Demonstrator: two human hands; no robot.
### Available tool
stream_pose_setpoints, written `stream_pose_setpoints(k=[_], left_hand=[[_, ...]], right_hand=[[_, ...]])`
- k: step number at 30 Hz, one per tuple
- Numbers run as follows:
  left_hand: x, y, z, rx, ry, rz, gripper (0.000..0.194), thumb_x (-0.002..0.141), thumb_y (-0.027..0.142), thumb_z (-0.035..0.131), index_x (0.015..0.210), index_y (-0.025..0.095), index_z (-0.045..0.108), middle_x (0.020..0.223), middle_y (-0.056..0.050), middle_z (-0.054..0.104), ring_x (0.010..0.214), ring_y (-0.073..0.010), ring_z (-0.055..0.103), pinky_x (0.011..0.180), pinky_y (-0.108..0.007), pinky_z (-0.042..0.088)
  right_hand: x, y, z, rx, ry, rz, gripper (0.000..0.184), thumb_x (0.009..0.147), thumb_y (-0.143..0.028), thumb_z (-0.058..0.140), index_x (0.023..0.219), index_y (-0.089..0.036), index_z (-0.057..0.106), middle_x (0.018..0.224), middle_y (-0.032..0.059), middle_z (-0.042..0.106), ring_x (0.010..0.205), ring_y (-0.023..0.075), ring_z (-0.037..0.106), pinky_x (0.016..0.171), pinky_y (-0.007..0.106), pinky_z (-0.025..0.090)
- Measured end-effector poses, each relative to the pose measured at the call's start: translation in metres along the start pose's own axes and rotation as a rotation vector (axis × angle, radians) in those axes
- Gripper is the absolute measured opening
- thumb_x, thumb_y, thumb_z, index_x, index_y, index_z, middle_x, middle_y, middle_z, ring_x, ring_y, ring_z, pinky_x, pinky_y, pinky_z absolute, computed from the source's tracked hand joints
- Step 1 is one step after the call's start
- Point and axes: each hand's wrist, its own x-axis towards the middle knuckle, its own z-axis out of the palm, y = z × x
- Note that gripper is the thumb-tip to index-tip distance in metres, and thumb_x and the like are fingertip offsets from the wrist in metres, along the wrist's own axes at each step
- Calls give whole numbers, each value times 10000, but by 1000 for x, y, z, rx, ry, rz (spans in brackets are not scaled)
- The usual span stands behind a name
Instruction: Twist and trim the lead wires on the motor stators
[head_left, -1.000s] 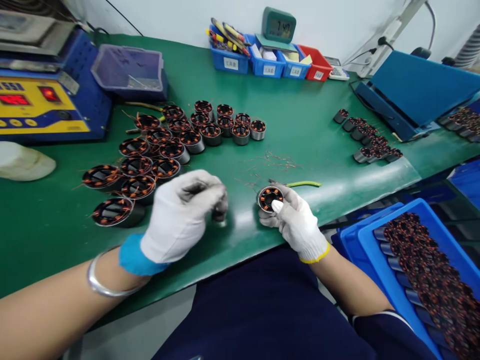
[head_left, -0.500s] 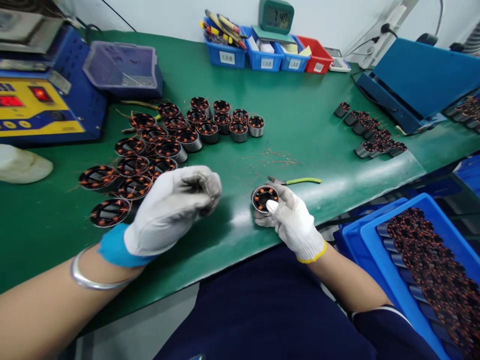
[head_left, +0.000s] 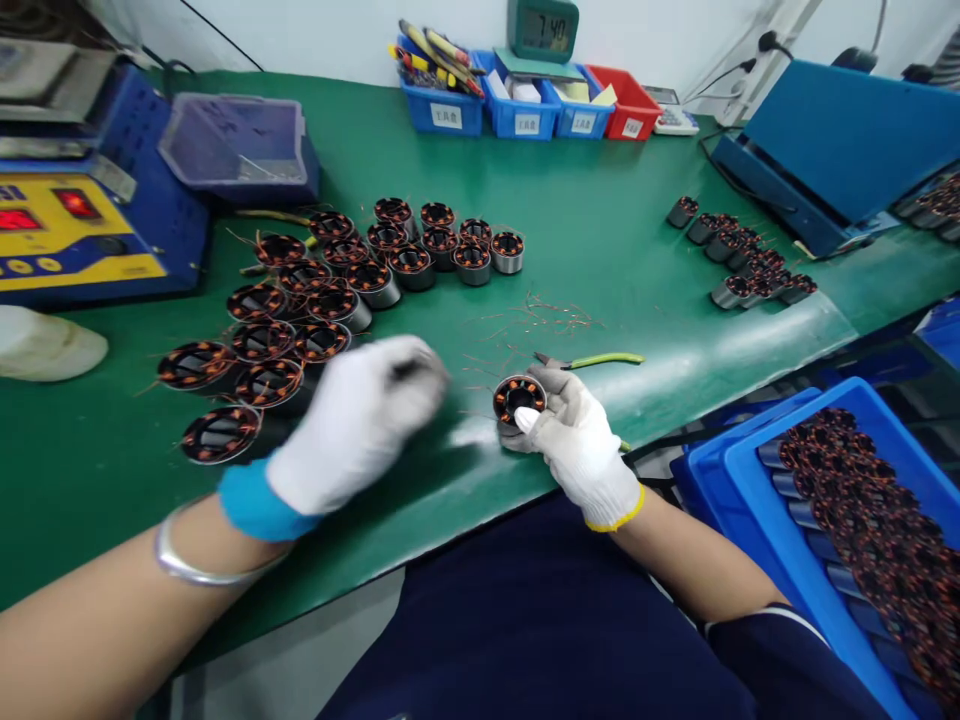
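My right hand (head_left: 574, 430), in a white glove with a yellow cuff edge, grips a motor stator (head_left: 519, 398). Its copper-wound open end faces up, and my thumb presses on the rim. To its left, my left hand (head_left: 367, 420), in a white glove with a blue wristband, hovers over the table with fingers curled together. Motion smears those fingertips, so whatever may be between them is hidden. Green-handled cutters (head_left: 600, 360) lie just behind the held stator. Loose copper wire clippings (head_left: 551, 315) are scattered beyond them.
A group of stators (head_left: 330, 300) stands behind and left of my left hand; a smaller group (head_left: 750, 260) is at the right. A blue crate (head_left: 739, 480) of stators sits at lower right. Tool bins (head_left: 446, 115) line the back. A yellow-fronted machine (head_left: 67, 235) stands left.
My left hand has shifted slightly right and down and is now blurred. My right hand, still holding the stator, has moved slightly left. The view has tilted a little.
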Motion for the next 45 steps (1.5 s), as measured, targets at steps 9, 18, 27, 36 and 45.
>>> stream_pose_setpoints(k=[9,18,27,36,45], left_hand=[[-5,-8,6,-228,311,-44,249,851,314,544,637,204,480,551,58,454,491,-90,420,481,-258,348],[-11,-9,20,-84,5,13,207,770,253,625,610,183,514,578,46,478,543,-93,441,515,-245,384],[-13,-9,28,-321,126,-135,351,639,314,785,935,178,657,829,-18,711,623,-145,634,538,-248,519],[-5,-9,17,-364,-215,-325,478,685,473,762,1033,147,729,1001,-87,762,920,-284,702,862,-404,570],[-4,-16,25,-105,-259,-194,315,726,447,732,914,196,755,890,-34,720,814,-204,672,745,-289,534]], right_hand=[[-1,2,0,43,2,-6,660,561,-349,848,1071,-227,448,967,23,613,701,136,645,632,353,607],[-5,3,5,41,-44,48,667,518,-306,871,1035,-230,456,908,1,626,762,171,682,681,375,620],[1,3,9,207,17,38,611,593,-429,845,992,-223,430,801,-40,641,620,116,666,628,319,610],[-12,-13,-14,-886,-216,-260,686,646,-557,762,1172,-180,532,1085,105,645,976,248,638,892,478,522],[0,3,-18,-1482,-137,-759,477,766,-584,641,982,-160,670,967,82,658,1015,268,552,1047,454,368]])
